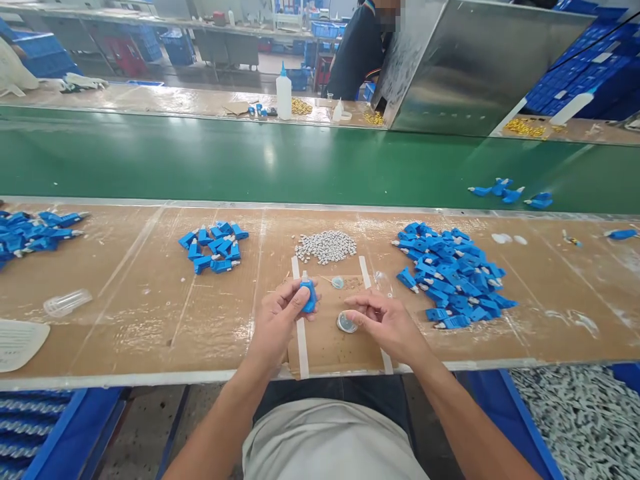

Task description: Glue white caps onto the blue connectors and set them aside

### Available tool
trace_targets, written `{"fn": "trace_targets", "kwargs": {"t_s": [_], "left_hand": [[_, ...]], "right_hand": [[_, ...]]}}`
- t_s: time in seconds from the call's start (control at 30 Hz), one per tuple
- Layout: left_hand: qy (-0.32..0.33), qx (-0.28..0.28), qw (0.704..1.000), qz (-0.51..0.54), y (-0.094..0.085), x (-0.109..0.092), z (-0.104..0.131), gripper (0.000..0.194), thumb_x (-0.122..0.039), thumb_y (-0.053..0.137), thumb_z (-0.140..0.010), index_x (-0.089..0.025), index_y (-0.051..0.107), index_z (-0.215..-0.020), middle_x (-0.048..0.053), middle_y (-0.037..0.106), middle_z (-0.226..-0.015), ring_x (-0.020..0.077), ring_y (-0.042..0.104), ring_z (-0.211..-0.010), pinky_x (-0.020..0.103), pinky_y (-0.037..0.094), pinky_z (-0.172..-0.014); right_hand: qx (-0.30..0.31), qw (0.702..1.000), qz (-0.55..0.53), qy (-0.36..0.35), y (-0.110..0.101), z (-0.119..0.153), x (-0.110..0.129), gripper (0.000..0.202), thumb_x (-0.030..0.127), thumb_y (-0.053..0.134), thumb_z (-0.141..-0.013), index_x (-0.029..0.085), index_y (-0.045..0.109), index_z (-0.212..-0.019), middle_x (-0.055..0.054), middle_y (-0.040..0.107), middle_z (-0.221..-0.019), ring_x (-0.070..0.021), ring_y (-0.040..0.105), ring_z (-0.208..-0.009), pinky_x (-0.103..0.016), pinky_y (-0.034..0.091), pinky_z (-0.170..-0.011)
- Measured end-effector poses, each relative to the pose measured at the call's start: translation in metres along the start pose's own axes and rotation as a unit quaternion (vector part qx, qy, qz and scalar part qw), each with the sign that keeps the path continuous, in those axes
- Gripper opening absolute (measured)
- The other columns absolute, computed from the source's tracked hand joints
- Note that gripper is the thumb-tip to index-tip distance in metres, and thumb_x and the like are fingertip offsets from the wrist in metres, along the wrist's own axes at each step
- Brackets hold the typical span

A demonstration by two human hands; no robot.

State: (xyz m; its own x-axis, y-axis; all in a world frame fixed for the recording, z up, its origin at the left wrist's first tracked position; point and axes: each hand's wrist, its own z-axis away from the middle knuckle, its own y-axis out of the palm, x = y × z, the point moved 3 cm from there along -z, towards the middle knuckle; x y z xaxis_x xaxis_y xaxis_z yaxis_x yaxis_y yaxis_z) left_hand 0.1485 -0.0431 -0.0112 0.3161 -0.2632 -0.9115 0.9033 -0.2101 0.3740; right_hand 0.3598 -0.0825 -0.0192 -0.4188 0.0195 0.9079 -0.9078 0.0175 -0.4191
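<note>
Two hands work near the worktop (150,313) edge: the left hand (280,317) has its fingers clamped on a small blue plastic connector (309,295); the right hand (387,323), fingers loosely apart, hovers by a round silver dish (345,323). A nudge could tip the dish.

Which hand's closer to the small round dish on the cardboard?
Right. The right hand sits beside the dish, fingertips about touching it. The left hand is off to its left, holding a blue part.
</note>
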Motion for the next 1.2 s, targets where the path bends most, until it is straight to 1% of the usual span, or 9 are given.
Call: {"fn": "trace_targets", "kwargs": {"t_s": [0.1, 0.27, 0.47, 0.57, 0.7, 0.87, 0.97, 1.07, 1.2], "left_hand": [[-0.053, -0.003, 0.997, 0.058, -0.004, 0.008, 0.004, 0.035, -0.038, 0.073, -0.086, -0.012, 0.076, -0.108, 0.009, 0.072, -0.086, 0.0095, 0.059, -0.066, 0.018, 0.045, -0.056], [-0.072, -0.013, 0.993, 0.096, -0.005, 0.011, 0.009, 0.034, -0.035, 0.075, -0.084, -0.009, 0.075, -0.107, 0.009, 0.071, -0.085, 0.0091, 0.059, -0.065, 0.016, 0.043, -0.052], [-0.129, 0.008, 0.972, 0.194, -0.009, 0.016, 0.01, 0.028, -0.029, 0.071, -0.087, -0.007, 0.076, -0.102, 0.01, 0.071, -0.082, 0.0087, 0.061, -0.065, 0.013, 0.045, -0.052], [-0.138, 0.003, 0.968, 0.21, -0.008, 0.017, 0.009, 0.025, -0.027, 0.069, -0.088, -0.006, 0.077, -0.1, 0.01, 0.072, -0.081, 0.0085, 0.062, -0.064, 0.012, 0.047, -0.052], [-0.148, 0.006, 0.965, 0.218, -0.003, 0.018, 0.009, 0.025, -0.026, 0.069, -0.088, -0.005, 0.076, -0.101, 0.01, 0.072, -0.08, 0.0089, 0.063, -0.063, 0.012, 0.048, -0.051], [-0.185, 0.021, 0.952, 0.242, 0.011, 0.02, 0.013, 0.024, -0.023, 0.067, -0.09, -0.003, 0.076, -0.099, 0.012, 0.073, -0.081, 0.0085, 0.064, -0.063, 0.01, 0.05, -0.051], [-0.211, 0.039, 0.943, 0.255, 0.02, 0.022, 0.016, 0.023, -0.022, 0.065, -0.091, -0.003, 0.076, -0.099, 0.013, 0.073, -0.082, 0.0087, 0.066, -0.064, 0.009, 0.052, -0.053], [-0.23, 0.06, 0.934, 0.266, 0.03, 0.023, 0.02, 0.024, -0.024, 0.066, -0.092, -0.003, 0.075, -0.1, 0.012, 0.073, -0.084, 0.0084, 0.067, -0.065, 0.008, 0.054, -0.056], [-0.251, 0.077, 0.927, 0.268, 0.039, 0.022, 0.024, 0.026, -0.026, 0.069, -0.09, -0.003, 0.075, -0.1, 0.011, 0.073, -0.083, 0.0078, 0.067, -0.064, 0.008, 0.054, -0.056]], "right_hand": [[0.002, 1.0, 0.011, -0.024, 0.011, -0.001, -0.005, 0.028, 0.045, 0.07, -0.087, 0.021, 0.079, -0.098, -0.001, 0.058, -0.077, -0.0155, 0.05, -0.063, -0.03, 0.046, -0.061], [0.012, 0.997, 0.048, -0.062, 0.016, -0.004, 0.002, 0.021, 0.037, 0.068, -0.09, 0.021, 0.08, -0.093, 0.0, 0.053, -0.074, -0.0159, 0.051, -0.064, -0.029, 0.044, -0.061], [0.016, 0.988, 0.114, -0.106, 0.011, 0.007, 0.006, 0.016, 0.026, 0.062, -0.095, 0.021, 0.077, -0.093, -0.002, 0.053, -0.081, -0.0171, 0.052, -0.071, -0.031, 0.043, -0.067], [0.019, 0.983, 0.137, -0.121, 0.008, 0.016, 0.006, 0.017, 0.023, 0.058, -0.097, 0.021, 0.075, -0.098, -0.003, 0.053, -0.085, -0.0174, 0.053, -0.073, -0.031, 0.043, -0.067], [0.022, 0.987, 0.121, -0.105, 0.003, 0.022, 0.005, 0.019, 0.024, 0.056, -0.099, 0.021, 0.074, -0.099, -0.003, 0.055, -0.085, -0.0167, 0.053, -0.07, -0.03, 0.043, -0.064], [-0.055, 0.998, 0.007, -0.04, -0.013, 0.02, 0.003, 0.015, 0.033, 0.062, -0.095, 0.021, 0.071, -0.092, -0.003, 0.065, -0.085, -0.0178, 0.059, -0.074, -0.03, 0.046, -0.065], [-0.114, 0.991, -0.07, -0.017, -0.023, 0.02, 0.009, 0.015, 0.035, 0.067, -0.092, 0.02, 0.071, -0.092, -0.002, 0.067, -0.08, -0.0149, 0.056, -0.062, -0.028, 0.045, -0.058], [-0.152, 0.982, -0.097, -0.051, -0.026, 0.024, 0.027, 0.011, 0.032, 0.067, -0.093, 0.021, 0.072, -0.092, -0.002, 0.068, -0.082, -0.0135, 0.054, -0.058, -0.029, 0.045, -0.056], [-0.18, 0.973, -0.074, -0.123, -0.021, 0.028, 0.054, 0.006, 0.023, 0.065, -0.094, 0.023, 0.072, -0.095, -0.003, 0.069, -0.087, -0.0153, 0.058, -0.065, -0.03, 0.047, -0.061]]}}
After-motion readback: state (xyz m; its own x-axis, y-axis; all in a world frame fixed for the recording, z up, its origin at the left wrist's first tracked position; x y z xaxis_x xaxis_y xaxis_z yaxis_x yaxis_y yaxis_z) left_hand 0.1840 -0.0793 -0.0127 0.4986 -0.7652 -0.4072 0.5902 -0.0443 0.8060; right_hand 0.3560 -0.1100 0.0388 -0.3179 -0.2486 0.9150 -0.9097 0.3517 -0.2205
